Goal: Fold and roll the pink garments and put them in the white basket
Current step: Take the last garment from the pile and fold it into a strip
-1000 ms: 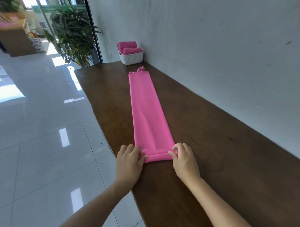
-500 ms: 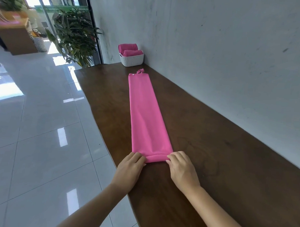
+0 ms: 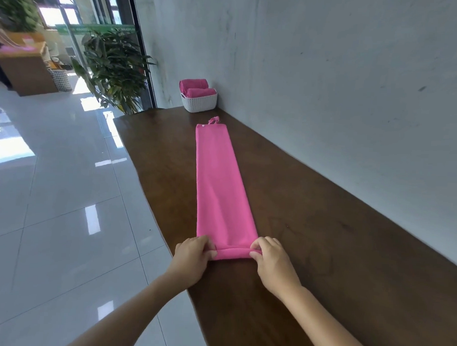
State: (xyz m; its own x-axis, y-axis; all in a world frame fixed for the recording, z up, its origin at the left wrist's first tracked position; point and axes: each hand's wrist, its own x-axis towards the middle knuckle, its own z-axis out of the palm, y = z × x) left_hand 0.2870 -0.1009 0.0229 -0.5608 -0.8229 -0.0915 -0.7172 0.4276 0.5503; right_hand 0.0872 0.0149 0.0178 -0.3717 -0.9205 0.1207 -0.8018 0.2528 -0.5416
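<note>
The left forearm (image 3: 129, 311) and right forearm (image 3: 328, 321) are bare and reach forward, angling in toward each other. The left hand (image 3: 193, 258) lies back up, its fingers curled over the left end of the garment (image 3: 221, 185) and its thumb at the rolled edge. The right hand (image 3: 273, 262) mirrors it, pinching the right end between curled fingers and thumb.

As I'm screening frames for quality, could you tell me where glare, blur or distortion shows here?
Head view: window glare patches on the tiled floor; the dark window frame leans, a wide-angle effect; the pink garment, left hand and right hand look sharp and evenly lit.
</note>
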